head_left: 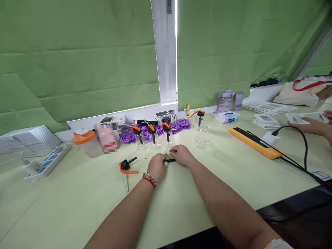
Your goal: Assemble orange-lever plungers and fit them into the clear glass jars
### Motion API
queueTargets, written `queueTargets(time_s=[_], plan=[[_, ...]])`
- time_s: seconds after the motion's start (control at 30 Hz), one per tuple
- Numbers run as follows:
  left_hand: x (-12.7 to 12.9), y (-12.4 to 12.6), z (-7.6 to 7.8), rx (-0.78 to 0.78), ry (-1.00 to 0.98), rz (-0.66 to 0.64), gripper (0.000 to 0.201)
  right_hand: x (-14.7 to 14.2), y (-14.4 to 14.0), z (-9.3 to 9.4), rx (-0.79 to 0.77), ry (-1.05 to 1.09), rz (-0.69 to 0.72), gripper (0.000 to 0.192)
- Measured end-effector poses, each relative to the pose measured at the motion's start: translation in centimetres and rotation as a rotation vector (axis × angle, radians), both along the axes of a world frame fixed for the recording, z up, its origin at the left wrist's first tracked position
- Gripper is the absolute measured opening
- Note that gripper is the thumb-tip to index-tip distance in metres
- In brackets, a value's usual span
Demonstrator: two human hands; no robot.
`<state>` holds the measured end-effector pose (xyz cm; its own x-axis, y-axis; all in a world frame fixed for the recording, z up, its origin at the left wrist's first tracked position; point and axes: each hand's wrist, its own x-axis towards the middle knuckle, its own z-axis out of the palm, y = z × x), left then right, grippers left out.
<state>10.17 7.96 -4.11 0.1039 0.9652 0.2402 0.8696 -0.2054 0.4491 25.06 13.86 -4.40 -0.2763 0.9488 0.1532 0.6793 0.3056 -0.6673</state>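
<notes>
Between my hands lies a short black rod [170, 160], its left end in the closed fingers of my left hand [157, 167]. A small white piece shows below those fingertips. My right hand [182, 155] has its fingers curled together at a thin metal spring [168, 156]; the exact grip is partly hidden. To the left, an orange and black handle assembly [125, 165] with a metal rod rests on the table. Behind my hands stand several clear cups with orange and black tops [153, 135]. A clear round lid [202, 143] lies to the right.
Purple plastic parts [127, 137] and boxes line the back. On the left are a power strip [50, 162] and an orange-lidded cup [86, 142]. An orange power strip [255, 142] with cables is at right. Another person's hand [308, 125] holds white cards there.
</notes>
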Motion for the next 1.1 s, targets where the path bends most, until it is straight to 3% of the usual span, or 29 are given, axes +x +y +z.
queueTargets(time_s=[0.17, 0.43, 1.1], plan=[[-0.3, 0.1, -0.3, 0.013, -0.068, 0.028, 0.017, -0.9, 0.1, -0.7, 0.016, 0.045, 0.111, 0.017], [-0.7, 0.3, -0.6, 0.042, -0.132, -0.018, 0.02, -0.3, 0.5, -0.7, -0.036, 0.053, 0.02, 0.017], [0.0, 1.0, -0.6, 0.063, -0.1, -0.008, 0.022, -0.4, 0.5, -0.3, 0.007, 0.016, 0.021, 0.017]])
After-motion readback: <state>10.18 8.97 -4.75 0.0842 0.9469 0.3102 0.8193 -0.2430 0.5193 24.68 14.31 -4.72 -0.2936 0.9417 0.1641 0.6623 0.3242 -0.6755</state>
